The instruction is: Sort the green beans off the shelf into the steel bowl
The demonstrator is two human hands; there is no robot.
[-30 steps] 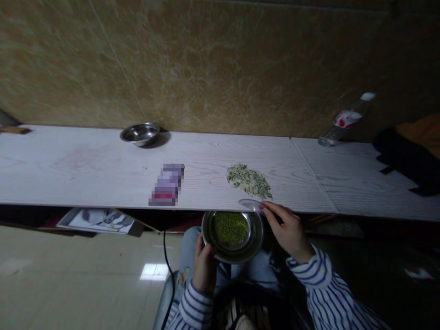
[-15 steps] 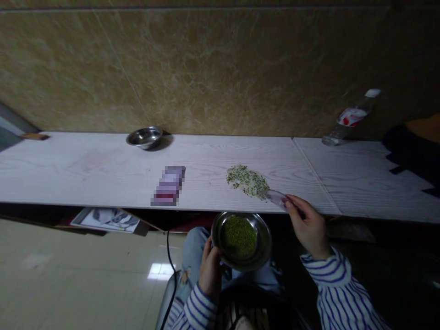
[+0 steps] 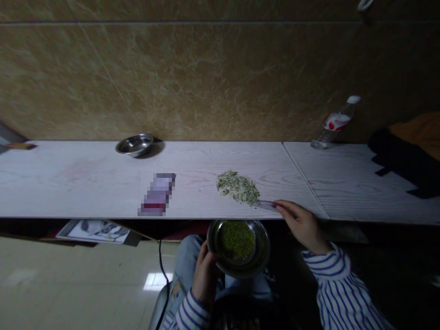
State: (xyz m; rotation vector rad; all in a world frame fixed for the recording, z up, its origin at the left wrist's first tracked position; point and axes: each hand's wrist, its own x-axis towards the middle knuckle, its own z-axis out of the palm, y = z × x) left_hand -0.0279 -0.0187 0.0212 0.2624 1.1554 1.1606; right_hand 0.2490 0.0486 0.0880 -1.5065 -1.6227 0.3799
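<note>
Left hand point(image 3: 205, 279) curls around a steel bowl point(image 3: 261, 247) of green grains point(image 3: 236, 239), held just below the edge of the white table point(image 3: 85, 183), while right hand point(image 3: 302, 224) pinches a clear plastic piece point(image 3: 264, 205) against a green pile point(image 3: 237, 187) nearby.

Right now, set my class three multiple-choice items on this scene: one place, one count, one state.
1. Where is the steel bowl farther from the person?
A) on the floor
B) on the white wood-grain board by the wall
C) on the person's lap

2. How many steel bowls show?
A) one
B) two
C) four

3. What is the right hand doing?
A) pinching a clear plastic piece
B) lying open and empty
C) gripping a bottle

1 B, beside the wall.
2 B, the second bowl, with green grains, sits in the left hand.
3 A, the piece reaches the green pile.
</note>
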